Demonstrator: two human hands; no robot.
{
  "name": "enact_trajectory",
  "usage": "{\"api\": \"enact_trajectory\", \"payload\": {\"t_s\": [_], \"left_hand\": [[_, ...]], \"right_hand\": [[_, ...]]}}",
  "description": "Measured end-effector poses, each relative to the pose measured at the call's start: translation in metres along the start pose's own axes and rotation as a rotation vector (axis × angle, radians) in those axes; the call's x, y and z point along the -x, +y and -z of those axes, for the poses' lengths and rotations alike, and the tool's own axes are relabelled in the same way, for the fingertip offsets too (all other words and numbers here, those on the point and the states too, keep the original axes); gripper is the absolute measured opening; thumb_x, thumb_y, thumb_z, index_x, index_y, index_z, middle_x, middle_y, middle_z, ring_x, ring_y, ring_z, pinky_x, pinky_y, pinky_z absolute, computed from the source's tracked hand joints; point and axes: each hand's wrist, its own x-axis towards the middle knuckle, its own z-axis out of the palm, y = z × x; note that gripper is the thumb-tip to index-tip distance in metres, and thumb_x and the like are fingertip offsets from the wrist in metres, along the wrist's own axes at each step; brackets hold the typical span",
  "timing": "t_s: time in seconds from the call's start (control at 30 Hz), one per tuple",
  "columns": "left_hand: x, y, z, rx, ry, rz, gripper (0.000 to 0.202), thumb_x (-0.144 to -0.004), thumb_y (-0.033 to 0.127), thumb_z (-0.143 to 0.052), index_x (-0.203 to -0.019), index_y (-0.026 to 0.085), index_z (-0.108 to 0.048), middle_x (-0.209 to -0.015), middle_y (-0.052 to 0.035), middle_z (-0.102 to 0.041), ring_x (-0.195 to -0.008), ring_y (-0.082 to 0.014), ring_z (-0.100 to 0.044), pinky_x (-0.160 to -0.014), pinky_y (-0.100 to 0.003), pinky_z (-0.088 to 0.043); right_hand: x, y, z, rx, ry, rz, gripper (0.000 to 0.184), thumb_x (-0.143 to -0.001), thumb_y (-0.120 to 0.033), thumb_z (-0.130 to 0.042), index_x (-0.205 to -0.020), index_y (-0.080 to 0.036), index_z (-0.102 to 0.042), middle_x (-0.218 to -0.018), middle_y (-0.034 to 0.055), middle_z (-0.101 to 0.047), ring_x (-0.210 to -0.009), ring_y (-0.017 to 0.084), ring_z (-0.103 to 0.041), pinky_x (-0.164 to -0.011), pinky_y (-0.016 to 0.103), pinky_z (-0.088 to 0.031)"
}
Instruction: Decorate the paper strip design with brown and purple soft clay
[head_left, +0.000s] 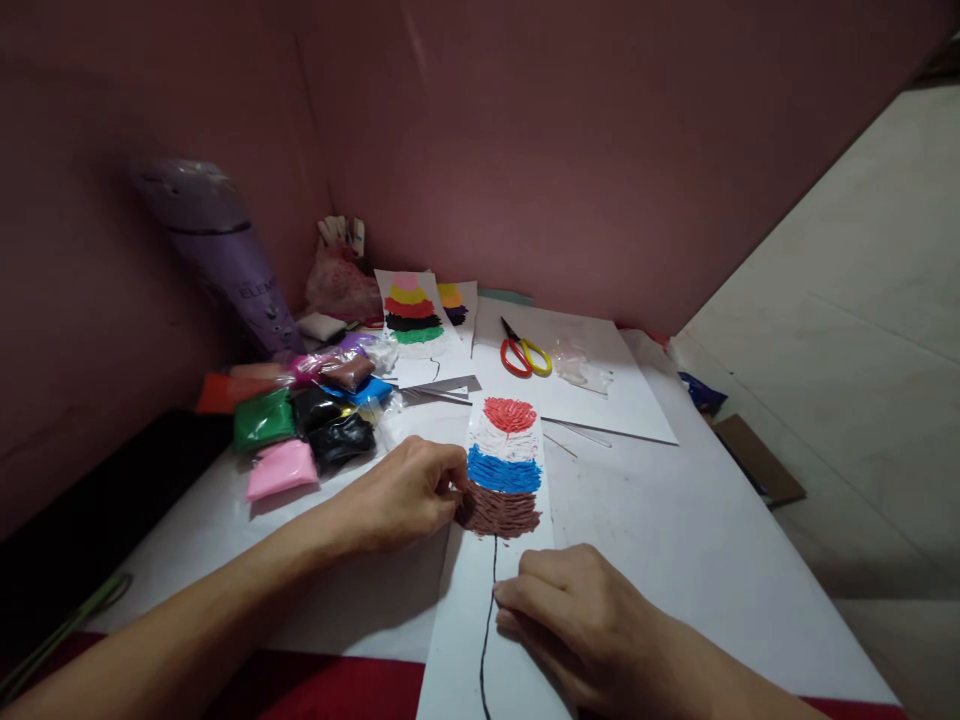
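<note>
In the head view, a narrow white card [457,645] is laid lengthwise on a white-covered counter [645,530], directly before the person, and is flanked by two bare hands. Its far half is filled with textured colour: a red patch [510,412] is followed by a white band [499,440], a blue band [504,470] and a brown band [502,510]. From the brown, a thin black line [484,650] is carried down toward the near edge.

The left hand [424,485] is held at the brown band's left edge, its thumb and forefinger pressed together. The right hand [577,605] is lowered over the card's right side, its fingers curled and drawn together, the tips brought to the black line. Whether anything is pinched by either hand cannot be told for certain from this angle.

To the left, a green packet [264,420], a pink packet [283,470] and a black packet [341,442] are heaped with others near a tilted purple bottle [229,255]. Beyond the card, red-and-yellow-handled scissors [525,355] are set on a large white sheet [637,405], beside a clear plastic bag [579,365]. A second banded card [411,352] is placed farther back.
</note>
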Motion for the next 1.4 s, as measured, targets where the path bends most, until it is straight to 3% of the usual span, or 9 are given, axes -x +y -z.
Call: {"api": "enact_trajectory", "payload": {"t_s": [0.2,0.43,0.63,0.87,1.1,1.4], "left_hand": [[-0.001,-0.003,0.003,-0.073,0.036,0.046,0.015,-0.067,0.006,-0.050,-0.071,0.015,-0.061,-0.052,0.0058,-0.044,-0.051,-0.0092,-0.037,-0.051,-0.022,-0.026],[-0.002,-0.004,0.006,0.042,0.111,-0.010,0.016,-0.066,0.002,-0.049,-0.069,0.013,-0.059,-0.050,0.0079,-0.040,-0.048,-0.0068,-0.034,-0.049,-0.019,-0.026],[-0.002,0.001,-0.001,0.129,0.085,-0.026,0.015,-0.067,0.001,-0.052,-0.070,0.013,-0.060,-0.049,0.0080,-0.042,-0.048,-0.0062,-0.036,-0.046,-0.017,-0.026],[-0.004,-0.002,-0.006,0.178,0.188,-0.019,0.013,-0.069,0.002,-0.051,-0.070,0.013,-0.058,-0.050,0.0072,-0.043,-0.049,-0.0067,-0.038,-0.047,-0.017,-0.027],[-0.007,-0.004,-0.012,0.162,0.180,-0.031,0.014,-0.069,0.003,-0.051,-0.072,0.014,-0.057,-0.050,0.0071,-0.045,-0.048,-0.0072,-0.040,-0.047,-0.018,-0.028],[-0.008,-0.006,-0.015,0.164,0.160,-0.011,0.013,-0.069,0.006,-0.050,-0.072,0.015,-0.058,-0.055,0.0026,-0.057,-0.054,-0.0110,-0.050,-0.051,-0.020,-0.034]], "right_hand": [[-0.001,-0.001,0.001,-0.010,0.009,-0.005,0.027,-0.093,-0.016,-0.042,-0.073,-0.014,-0.060,-0.062,0.0007,-0.051,-0.052,0.012,-0.039,-0.047,0.030,-0.029],[0.000,0.000,0.000,-0.001,0.001,0.005,0.026,-0.094,-0.016,-0.041,-0.075,-0.014,-0.060,-0.063,0.0013,-0.053,-0.053,0.013,-0.041,-0.049,0.029,-0.029],[0.000,0.000,0.001,0.004,-0.007,-0.003,0.027,-0.094,-0.016,-0.040,-0.074,-0.015,-0.058,-0.062,0.0013,-0.053,-0.053,0.013,-0.041,-0.049,0.029,-0.028],[0.000,0.000,0.001,-0.002,-0.008,-0.008,0.026,-0.094,-0.017,-0.041,-0.075,-0.015,-0.059,-0.063,0.0012,-0.053,-0.054,0.013,-0.042,-0.049,0.029,-0.029],[0.000,0.000,0.000,0.010,-0.013,-0.005,0.027,-0.095,-0.018,-0.038,-0.076,-0.016,-0.057,-0.063,0.0013,-0.053,-0.054,0.014,-0.042,-0.048,0.030,-0.030],[0.001,0.000,0.000,0.009,-0.008,0.002,0.027,-0.096,-0.018,-0.037,-0.076,-0.016,-0.057,-0.063,0.0016,-0.053,-0.053,0.013,-0.043,-0.049,0.029,-0.029]]}}
